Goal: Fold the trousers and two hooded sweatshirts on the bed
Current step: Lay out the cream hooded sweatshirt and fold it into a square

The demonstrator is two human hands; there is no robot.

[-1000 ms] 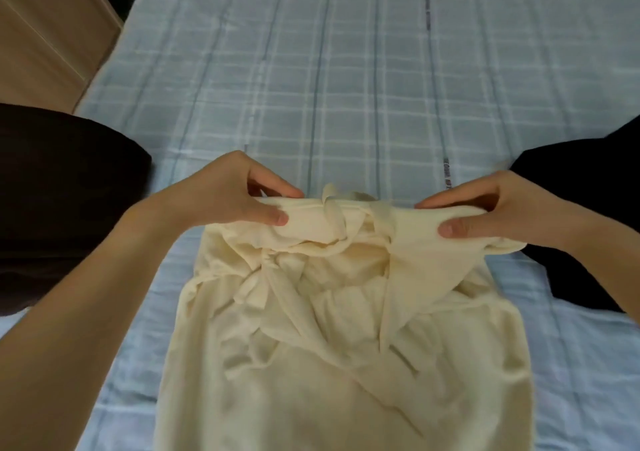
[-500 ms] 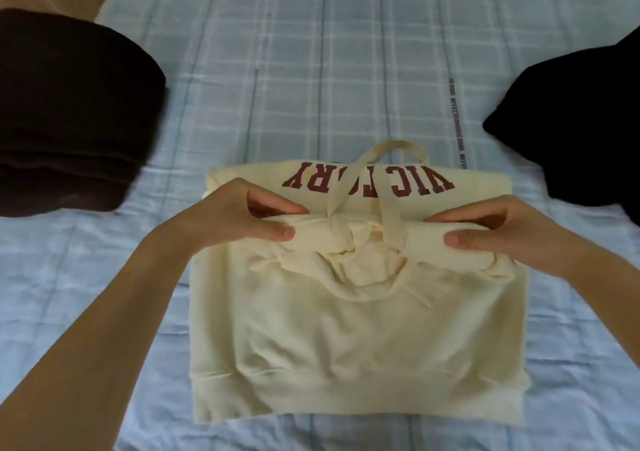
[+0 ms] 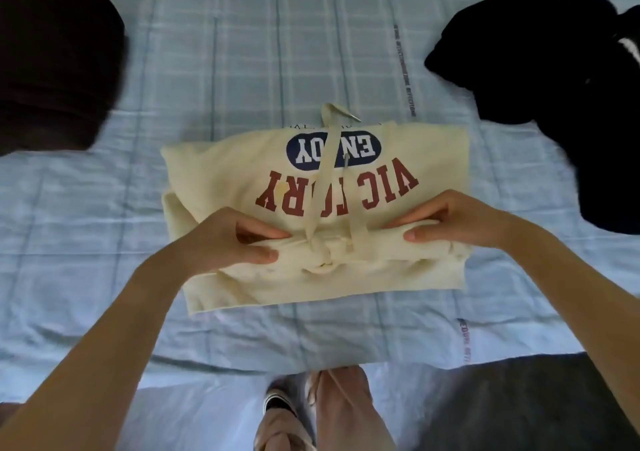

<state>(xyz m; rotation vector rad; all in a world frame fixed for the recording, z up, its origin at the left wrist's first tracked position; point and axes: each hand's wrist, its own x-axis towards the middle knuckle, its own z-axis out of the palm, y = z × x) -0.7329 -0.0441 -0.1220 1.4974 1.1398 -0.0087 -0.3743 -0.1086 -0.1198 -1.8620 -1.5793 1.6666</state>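
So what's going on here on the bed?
A person is folding a cream hooded sweatshirt on the blue checked bed. The left hand and the right hand each pinch the bunched fold nearest the person, one on each side, with the printed panel lying flat beyond them. A dark brown garment lies to the far left. A black garment sits in a loose heap to the far right.

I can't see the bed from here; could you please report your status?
Left hand and right hand both pinching cream sweatshirt at near fold. Sweatshirt lying on the bed, print up. Brown pile left, black garment right, neither touching it.
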